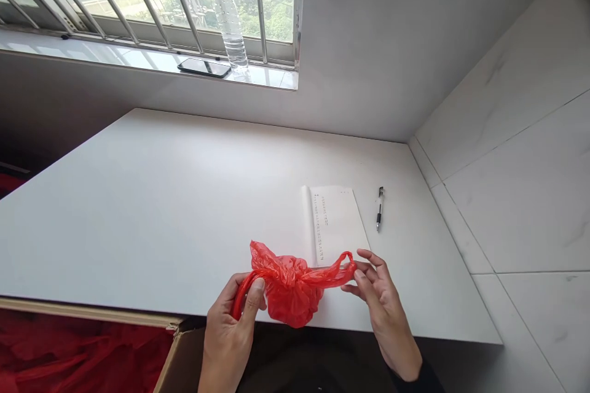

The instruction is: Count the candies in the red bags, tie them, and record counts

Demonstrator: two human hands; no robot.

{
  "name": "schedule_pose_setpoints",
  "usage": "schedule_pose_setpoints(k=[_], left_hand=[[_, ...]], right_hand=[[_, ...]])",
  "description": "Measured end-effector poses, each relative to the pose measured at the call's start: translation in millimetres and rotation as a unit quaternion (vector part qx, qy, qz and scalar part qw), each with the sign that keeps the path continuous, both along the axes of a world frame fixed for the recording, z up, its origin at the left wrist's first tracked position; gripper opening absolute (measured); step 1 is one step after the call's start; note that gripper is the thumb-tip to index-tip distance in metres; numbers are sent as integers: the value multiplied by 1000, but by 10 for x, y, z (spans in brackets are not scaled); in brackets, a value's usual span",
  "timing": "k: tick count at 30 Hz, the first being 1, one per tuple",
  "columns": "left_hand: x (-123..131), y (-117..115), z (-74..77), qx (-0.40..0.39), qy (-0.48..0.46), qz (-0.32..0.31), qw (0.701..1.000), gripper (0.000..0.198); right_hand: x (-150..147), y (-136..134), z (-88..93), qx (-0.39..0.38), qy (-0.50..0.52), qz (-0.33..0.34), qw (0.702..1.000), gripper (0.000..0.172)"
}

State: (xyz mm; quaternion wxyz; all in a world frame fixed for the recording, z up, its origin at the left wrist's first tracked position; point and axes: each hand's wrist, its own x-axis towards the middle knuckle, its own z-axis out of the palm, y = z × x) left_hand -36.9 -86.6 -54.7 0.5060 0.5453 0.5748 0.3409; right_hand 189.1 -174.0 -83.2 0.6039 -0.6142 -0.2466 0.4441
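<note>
Under the barred window [152,3], white table [184,184]: set with its far edge against the wall, probably for the daylight.
Sill [152,59]: beyond the table's far edge, a ledge for things wanted off the surface, it seems.
Carton [179,356]: below the near edge at left, holding red material [83,350], perhaps for easy reach.
Notebook [338,221]: right of middle towards the near edge, written columns facing up, presumably for reading.
Bottle [229,21]: upright near the sill's right end.
Red plastic bag [295,295]: at the middle of the near edge, gathered in what looks like a knot; whether it touches the surface cannot be told.
Left hand [233,325]: curled round one handle, thumb on top, apparently to steady that side.
Right hand [380,291]: pinching the other handle's loop, drawn out sideways, seemingly for tension.
Phone [203,67]: flat beside the bottle.
Pen [380,209]: between notebook and right edge, likely handy for writing.
</note>
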Motion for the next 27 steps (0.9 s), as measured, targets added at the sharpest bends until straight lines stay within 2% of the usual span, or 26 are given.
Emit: schedule_pose_setpoints(k=[4, 7, 9, 12, 15, 16, 19, 23, 27], left_hand=[[6, 34, 14, -2, 8, 7, 1000, 36], [33, 50, 67, -10, 11, 12, 1000, 37], [61, 53, 111, -14, 9, 15, 1000, 38], [99, 45, 167, -16, -5, 18, 1000, 37], [116, 26, 195, -15, -13, 15, 1000, 36], [115, 20, 200, -15, -12, 10, 1000, 36], [91, 5, 203, -2, -2, -4, 1000, 34], [10, 1, 164, 21, 10, -12, 1000, 31], [-84, 16, 78, -2, -22, 26, 999, 28]], right_hand=[[-98, -44, -45, 16, -9, -26, 999, 32], [-280, -99, -45, 16, -81, -74, 994, 22], [-420, -114, -49, 18, -142, -76, 987, 19], [-568, -54, -37, 44, -241, 9, 970, 17], [-595, 88, 19, 46, -322, 100, 940, 44], [-580, 137, 43, 41, -338, 117, 933, 47], [-504, 245, 111, 28, -347, 143, 927, 34], [-393, 276, 182, 29, -328, 151, 932, 28], [-325, 263, 224, 34, -310, 149, 938, 23]])
